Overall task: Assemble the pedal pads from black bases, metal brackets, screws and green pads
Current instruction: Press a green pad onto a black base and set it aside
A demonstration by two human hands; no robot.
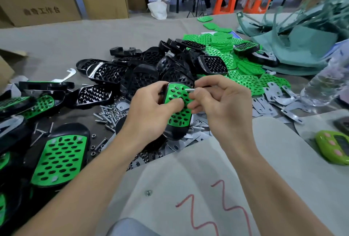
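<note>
Green holed pad (178, 103) sits on its glossy black base (174, 132), gripped by my left hand (151, 111). My right hand (219, 101) pinches a thin metal screw (189, 89) over a hole.

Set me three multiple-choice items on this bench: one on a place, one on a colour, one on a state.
1. Where does the heap of loose green pads lie against the heap of black bases?
A. To its right
B. To its left
C. Underneath it

2. What colour is the zigzag scribble on the cloth nearest the person?
A. Blue
B. Red
C. Yellow

3. What is the right hand doing?
A. Lying flat
B. Pinching a screw over the pedal pad that the left hand grips
C. Hanging idle

Answers: 1 A, the green heap spreads right of the black one; 2 B, the strokes are red; 3 B, thumb and finger close on the screw.
</note>
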